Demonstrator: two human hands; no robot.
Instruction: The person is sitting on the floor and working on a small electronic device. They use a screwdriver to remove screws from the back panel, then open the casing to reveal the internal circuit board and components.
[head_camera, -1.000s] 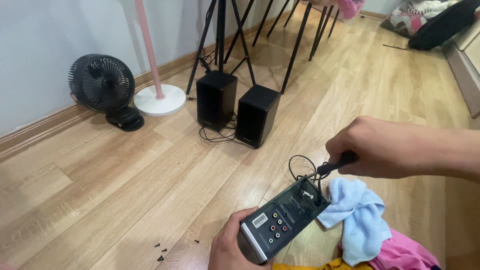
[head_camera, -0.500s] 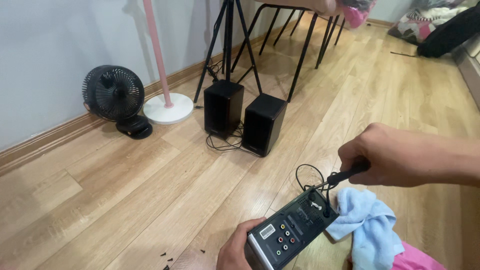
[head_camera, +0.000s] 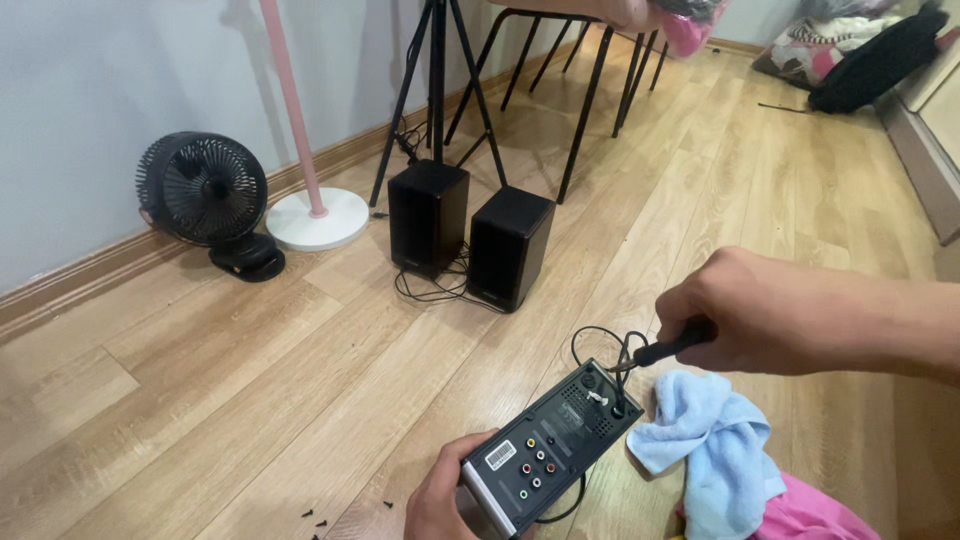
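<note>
My left hand (head_camera: 438, 500) grips the near end of a small black electronics box (head_camera: 553, 446) with coloured sockets on its rear panel, held tilted above the wooden floor. My right hand (head_camera: 745, 310) is closed around the black handle of a screwdriver (head_camera: 668, 348), whose tip meets the far end of the box. A thin black cable (head_camera: 595, 340) loops beside the tip.
A light blue cloth (head_camera: 712, 445) and pink fabric (head_camera: 800, 515) lie at the lower right. Two black speakers (head_camera: 468, 240) stand ahead, with a black fan (head_camera: 205, 195), a pink pole on a white round base (head_camera: 318, 215), tripod and chair legs behind. Tiny black screws (head_camera: 318, 517) dot the floor.
The view has tilted and shifted, so the speakers and fan sit more to the right. Both hands keep their hold on the box and screwdriver.
</note>
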